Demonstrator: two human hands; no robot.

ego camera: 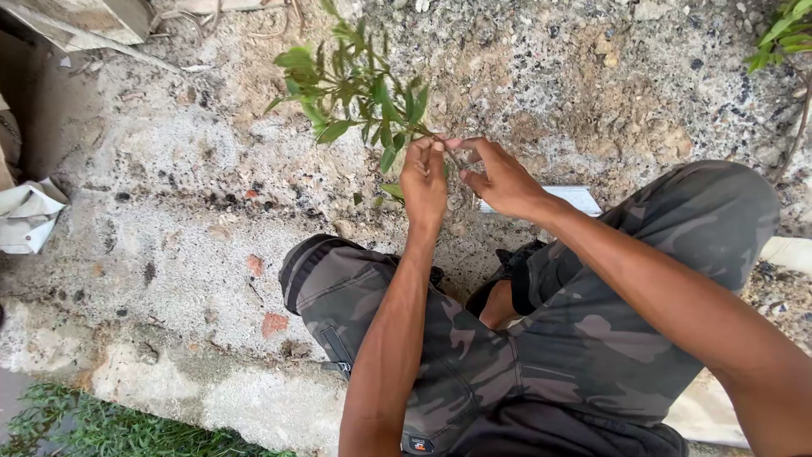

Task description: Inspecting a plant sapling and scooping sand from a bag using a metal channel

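I see a leafy green sprig [351, 89] held low over rough, stony concrete ground [169, 211], its thin stem running down to my hands. My left hand [423, 179] has its fingers [420, 152] pressed together, pinching the stem at its base, with the leaves fanning up and left of the fingertips. My right hand [501, 178] sits just beside it, thumb and forefinger closing on the same stem end, though I cannot tell exactly what they grip. Below are my knees in camouflage trousers [541, 338]. A pale flat strip [579, 197] lies behind my right wrist, crumpled white material [27, 218] at far left, grass [101, 427] at the lower edge.
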